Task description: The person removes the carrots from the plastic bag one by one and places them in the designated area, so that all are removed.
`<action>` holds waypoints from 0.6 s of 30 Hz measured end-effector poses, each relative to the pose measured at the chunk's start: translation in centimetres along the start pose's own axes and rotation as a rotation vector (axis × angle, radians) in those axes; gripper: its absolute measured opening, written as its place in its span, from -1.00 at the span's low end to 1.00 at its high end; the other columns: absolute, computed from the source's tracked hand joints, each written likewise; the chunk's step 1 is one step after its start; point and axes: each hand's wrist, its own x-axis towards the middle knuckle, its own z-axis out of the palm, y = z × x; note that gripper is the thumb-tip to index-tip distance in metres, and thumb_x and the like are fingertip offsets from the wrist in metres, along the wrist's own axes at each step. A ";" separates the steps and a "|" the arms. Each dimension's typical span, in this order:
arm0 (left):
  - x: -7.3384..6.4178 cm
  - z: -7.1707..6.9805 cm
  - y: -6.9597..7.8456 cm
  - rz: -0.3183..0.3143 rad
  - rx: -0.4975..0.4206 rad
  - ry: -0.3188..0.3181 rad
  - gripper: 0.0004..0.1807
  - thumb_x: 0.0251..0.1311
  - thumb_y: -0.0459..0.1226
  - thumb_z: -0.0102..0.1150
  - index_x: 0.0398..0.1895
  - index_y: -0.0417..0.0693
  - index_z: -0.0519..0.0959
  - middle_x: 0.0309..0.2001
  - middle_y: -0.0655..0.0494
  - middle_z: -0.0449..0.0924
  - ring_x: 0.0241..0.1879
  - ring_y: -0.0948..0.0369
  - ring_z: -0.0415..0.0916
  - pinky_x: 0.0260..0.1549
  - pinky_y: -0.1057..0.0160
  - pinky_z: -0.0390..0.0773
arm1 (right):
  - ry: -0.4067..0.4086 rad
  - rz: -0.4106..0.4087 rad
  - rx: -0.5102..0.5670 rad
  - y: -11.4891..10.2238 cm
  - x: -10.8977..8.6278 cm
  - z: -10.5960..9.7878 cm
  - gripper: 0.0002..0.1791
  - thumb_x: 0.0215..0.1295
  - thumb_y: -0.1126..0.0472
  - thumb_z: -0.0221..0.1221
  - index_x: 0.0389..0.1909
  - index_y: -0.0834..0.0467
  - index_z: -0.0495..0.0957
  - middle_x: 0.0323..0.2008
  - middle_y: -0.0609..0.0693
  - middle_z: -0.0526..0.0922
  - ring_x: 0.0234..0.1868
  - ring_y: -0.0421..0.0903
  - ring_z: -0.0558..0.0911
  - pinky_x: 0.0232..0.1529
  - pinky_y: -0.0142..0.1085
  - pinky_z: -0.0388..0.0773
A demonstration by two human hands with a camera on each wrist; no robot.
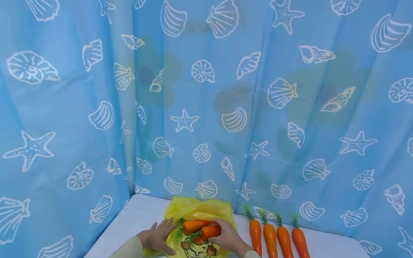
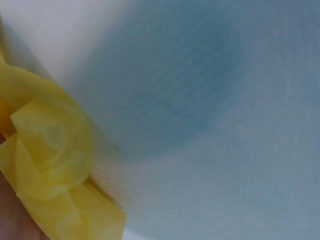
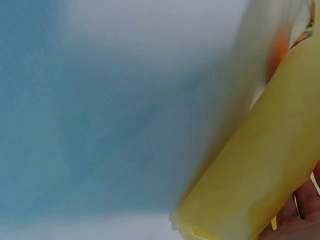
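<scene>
A yellow plastic bag (image 1: 222, 208) with a line-drawn smiling face lies on the table in the head view. Two orange carrots (image 1: 195, 225) with green tops lie at its middle, one lower (image 1: 210, 232) than the other. Whether they are within the bag's mouth or on top of it, I cannot tell. My left hand (image 1: 158, 236) rests on the bag's left side, fingers spread. From the right, my right hand (image 1: 229, 238) holds the lower carrot by its end, fingertips by the upper one. In both wrist views the yellow bag (image 2: 50, 145) (image 3: 260, 160) fills one side.
Several carrots (image 1: 269, 236) with green tops lie in a row on the white table (image 1: 142, 208), right of the bag. Blue curtains (image 1: 200, 100) printed with shells and starfish stand behind the table and on its left.
</scene>
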 end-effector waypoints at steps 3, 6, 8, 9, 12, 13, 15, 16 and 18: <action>-0.2 -0.1 0.3 -0.005 0.014 0.007 0.08 -0.29 0.37 0.20 0.38 0.20 0.12 0.46 0.01 -0.11 0.43 -0.10 -0.22 0.27 -0.33 -0.31 | 0.002 -0.004 -0.013 0.0 0.0 -0.2 -0.41 0.00 0.14 0.35 0.09 0.23 0.45 0.05 0.13 0.54 0.01 0.07 0.51 -0.02 0.06 0.48; -0.4 -0.3 0.7 -0.018 0.011 0.000 0.10 -0.30 0.37 0.21 0.39 0.19 0.11 0.47 0.01 -0.13 0.44 -0.09 -0.25 0.29 -0.31 -0.33 | 0.009 -0.018 -0.070 0.2 0.0 -0.3 -0.45 0.00 0.11 0.35 0.04 0.21 0.50 -0.01 0.06 0.58 -0.04 0.02 0.53 -0.03 0.01 0.50; -0.3 -0.2 0.7 -0.021 0.007 0.001 0.12 -0.34 0.40 0.20 0.38 0.20 0.12 0.47 0.02 -0.14 0.45 -0.08 -0.25 0.29 -0.31 -0.32 | 0.003 -0.032 -0.086 0.3 -0.1 -0.4 -0.47 0.00 0.11 0.35 0.02 0.22 0.51 -0.03 0.06 0.59 -0.06 0.01 0.53 -0.05 -0.01 0.51; -0.3 -0.2 0.9 -0.022 0.000 -0.002 0.12 -0.34 0.39 0.21 0.38 0.19 0.12 0.47 0.02 -0.14 0.45 -0.08 -0.26 0.29 -0.30 -0.33 | -0.002 -0.030 -0.091 0.3 -0.1 -0.5 -0.48 0.01 0.10 0.34 0.01 0.22 0.52 -0.05 0.05 0.59 -0.07 0.01 0.54 -0.06 -0.02 0.51; -0.3 -0.2 0.9 -0.015 -0.001 -0.004 0.11 -0.32 0.38 0.21 0.38 0.19 0.12 0.47 0.01 -0.15 0.44 -0.09 -0.27 0.29 -0.31 -0.33 | -0.016 -0.028 -0.088 0.3 -0.2 -0.7 -0.49 0.01 0.12 0.34 0.01 0.22 0.53 -0.06 0.05 0.60 -0.07 0.02 0.54 -0.07 -0.02 0.51; -0.2 -0.2 0.9 -0.011 0.002 -0.004 0.11 -0.31 0.38 0.21 0.39 0.18 0.11 0.47 0.01 -0.15 0.44 -0.10 -0.27 0.28 -0.32 -0.34 | -0.021 -0.026 -0.084 0.3 -0.2 -0.8 -0.50 0.00 0.13 0.35 0.00 0.21 0.54 -0.08 0.04 0.61 -0.08 0.02 0.55 -0.08 -0.02 0.52; -0.2 -0.2 0.8 -0.009 0.003 -0.008 0.11 -0.29 0.37 0.21 0.40 0.18 0.09 0.47 -0.01 -0.17 0.44 -0.11 -0.28 0.28 -0.33 -0.35 | -0.026 -0.033 -0.099 0.5 -0.2 -0.8 -0.52 -0.01 0.13 0.36 -0.03 0.19 0.56 -0.11 0.00 0.63 -0.10 -0.01 0.56 -0.10 -0.06 0.53; -0.2 -0.2 0.7 -0.010 0.003 -0.007 0.11 -0.29 0.38 0.20 0.40 0.19 0.09 0.48 0.00 -0.18 0.44 -0.11 -0.29 0.28 -0.32 -0.35 | -0.028 -0.040 -0.108 0.5 -0.2 -0.8 -0.52 -0.02 0.12 0.36 -0.03 0.17 0.57 -0.12 -0.01 0.63 -0.11 -0.03 0.56 -0.11 -0.09 0.53; -0.2 -0.1 0.7 -0.017 -0.001 -0.003 0.13 -0.33 0.39 0.20 0.39 0.19 0.10 0.48 0.01 -0.17 0.45 -0.09 -0.28 0.29 -0.31 -0.35 | -0.034 -0.057 -0.125 0.6 -0.3 -0.8 -0.53 -0.04 0.11 0.37 -0.05 0.16 0.59 -0.13 -0.04 0.64 -0.13 -0.06 0.56 -0.15 -0.13 0.54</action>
